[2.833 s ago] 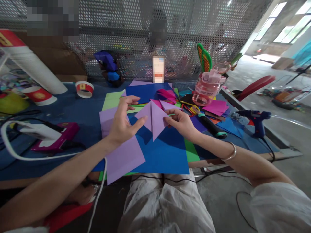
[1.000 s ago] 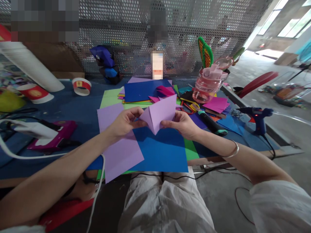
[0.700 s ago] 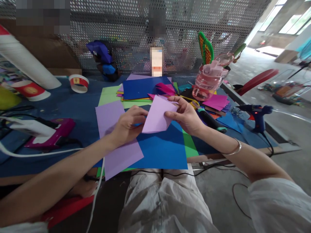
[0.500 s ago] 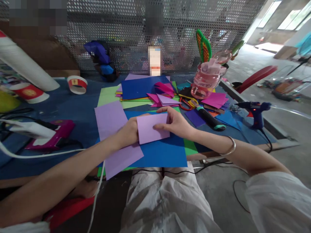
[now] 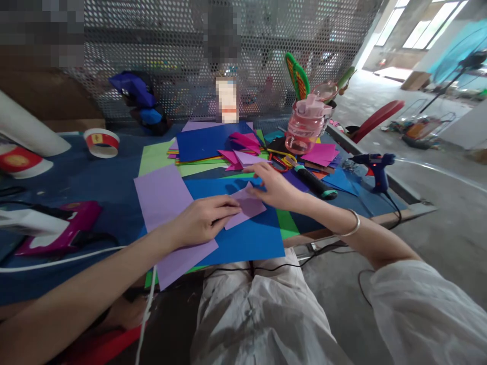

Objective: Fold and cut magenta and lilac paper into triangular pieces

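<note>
A small piece of lilac paper [image 5: 249, 205] lies tilted over a blue sheet [image 5: 254, 238], with a corner pointing up at its top edge. At its left end, the fingers and thumb of my left hand [image 5: 203, 218] are closed on it. My right hand [image 5: 279, 190] has its thumb and bent fingers at the top right of the same piece, closed about the raised corner. The fingertips partly hide the paper there. Under my left wrist lies a larger lilac sheet [image 5: 163, 195], overlapping the blue one.
Behind are a paper stack [image 5: 205, 142] and folded pink pieces [image 5: 243, 142]. To the right are a pink bottle [image 5: 304, 126], a cutter with a black and teal handle [image 5: 315, 182] and a glue gun [image 5: 376, 167]. A magenta power strip [image 5: 83, 213] and a paper cup ring [image 5: 101, 143] are left.
The small lilac paper has gone from held up facing me to lying lower, nearly flat on the blue sheet. My left hand has come over its left end. The whole view has shifted.
</note>
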Available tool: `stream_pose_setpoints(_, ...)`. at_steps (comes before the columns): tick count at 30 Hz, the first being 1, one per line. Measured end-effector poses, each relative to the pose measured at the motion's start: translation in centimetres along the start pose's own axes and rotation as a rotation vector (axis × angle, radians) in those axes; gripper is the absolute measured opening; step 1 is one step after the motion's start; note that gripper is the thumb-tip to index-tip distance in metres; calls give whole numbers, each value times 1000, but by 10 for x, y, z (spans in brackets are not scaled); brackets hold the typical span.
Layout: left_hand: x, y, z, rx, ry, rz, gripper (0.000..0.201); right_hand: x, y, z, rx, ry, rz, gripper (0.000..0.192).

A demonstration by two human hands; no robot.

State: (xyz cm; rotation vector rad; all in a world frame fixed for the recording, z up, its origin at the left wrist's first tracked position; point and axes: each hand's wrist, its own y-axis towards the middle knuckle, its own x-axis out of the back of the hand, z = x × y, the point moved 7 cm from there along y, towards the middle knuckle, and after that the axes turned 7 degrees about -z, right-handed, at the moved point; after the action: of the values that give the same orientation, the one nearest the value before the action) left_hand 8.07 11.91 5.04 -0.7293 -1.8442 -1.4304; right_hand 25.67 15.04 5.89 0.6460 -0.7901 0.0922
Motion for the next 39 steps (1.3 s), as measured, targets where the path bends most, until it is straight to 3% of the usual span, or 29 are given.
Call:
stream_pose_setpoints(2, -1, -1, 2, 7, -5, -13, 25, 33, -5, -4, -23, -72, -96, 27)
stream_pose_setpoints(5, -3, 0, 4, 30, 18, 11, 26, 85, -26, -24, -194, -395, -210, 24)
stream_pose_setpoints(7, -7, 3, 6, 66, 11, 68, 30, 109, -45, -42, -383, -640, -199, 26)
stream_pose_setpoints(9, -12, 6, 8, 108, -3, 142, 31, 117, -62, -58, -526, -777, -119, 34)
stream_pose_setpoints(13, -27, 13, 14, 227, -32, 287, 27, 102, -74, -73, -611, -751, 24, 51)
stream_pose_setpoints(19, -41, 10, 19, 307, -62, 398, 45, 99, -75, -58, -550, -728, 9, 49)
stream_pose_setpoints(21, -40, 8, 20, 323, -66, 378, 50, 104, -79, -44, -476, -609, -46, 47)
stream_pose_setpoints(23, -38, 7, 22, 346, -70, 329, 56, 104, -87, -32, -494, -381, -86, 46)
stream_pose_setpoints(28, -31, 8, 23, 358, -114, 212, 53, 74, -110, -16, -854, 224, -10, 45)
stream_pose_setpoints(32, -20, 11, 10, 222, -194, 96, 44, 58, -122, 5, -919, 369, 95, 40)
stream_pose_setpoints(39, -16, 11, -11, 109, -304, 133, 46, 55, -158, 43, -862, 378, 217, 53)
